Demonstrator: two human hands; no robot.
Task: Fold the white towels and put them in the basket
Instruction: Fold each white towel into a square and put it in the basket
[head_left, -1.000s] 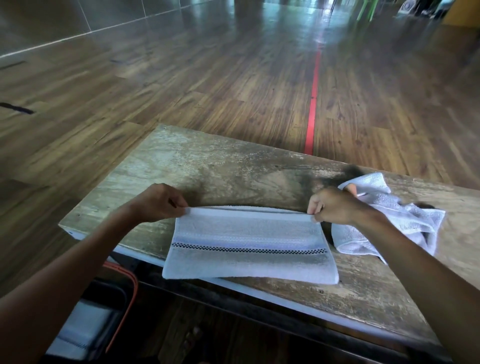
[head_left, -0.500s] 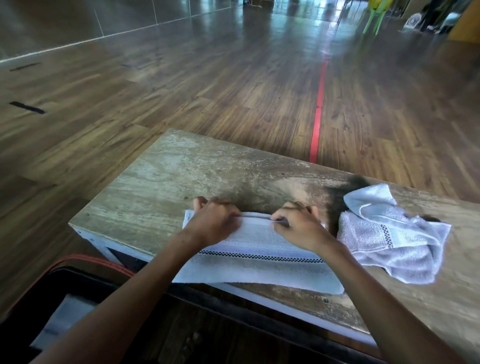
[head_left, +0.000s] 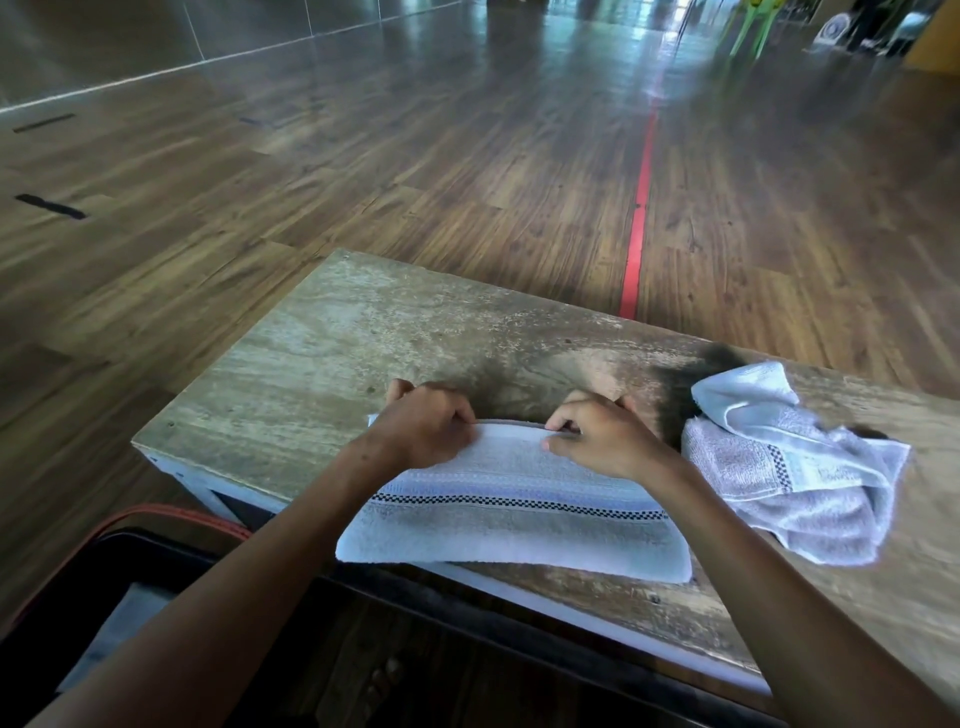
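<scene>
The left hand (head_left: 426, 431) and right hand (head_left: 605, 441) sat close together, fingers curled around the far edge of the folded towel (head_left: 514, 530). The towel spread from under them toward the person on the table (head_left: 322, 364). A crumpled towel (head_left: 795, 467) lay just right of the right hand. The basket (head_left: 182, 513) stood below the left forearm.

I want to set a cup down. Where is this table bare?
Bare wood covers the far half of the table, from its left corner to the crumpled towel, widest left of the folded towel. The near edge is crowded: the left hand and right hand grip the folded towel there, with the crumpled towel close on its right.
</scene>
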